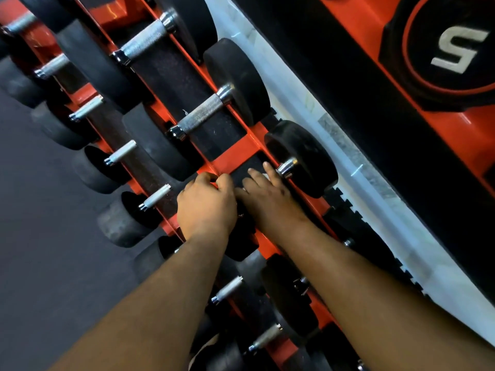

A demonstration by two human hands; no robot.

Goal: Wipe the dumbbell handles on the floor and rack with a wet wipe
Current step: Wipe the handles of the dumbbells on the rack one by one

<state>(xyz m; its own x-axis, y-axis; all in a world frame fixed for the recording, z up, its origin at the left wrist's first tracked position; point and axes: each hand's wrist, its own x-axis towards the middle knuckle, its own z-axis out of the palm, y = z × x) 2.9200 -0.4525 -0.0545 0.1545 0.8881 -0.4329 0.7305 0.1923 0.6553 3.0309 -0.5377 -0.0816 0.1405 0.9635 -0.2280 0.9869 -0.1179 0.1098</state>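
Observation:
On the upper shelf of the red rack point(232, 153) lies a black dumbbell point(302, 159). Its far head and chrome collar show, while my hands hide its handle. My right hand point(267, 195) lies across that handle, fingers bent over it, holding a white wet wipe point(265, 175) that peeks out between the fingers and by the thumb. My left hand point(206, 207) sits on the near head of the same dumbbell with its fingers curled over the edge by the red rail. Just beyond, another dumbbell shows a bare knurled handle point(201, 117).
More dumbbells fill the upper shelf point(146, 41) and the lower shelf point(123, 151), their heads close together. A white strip and a black and red wall panel point(450, 49) run along the right. Dark rubber floor point(40, 236) lies to the left.

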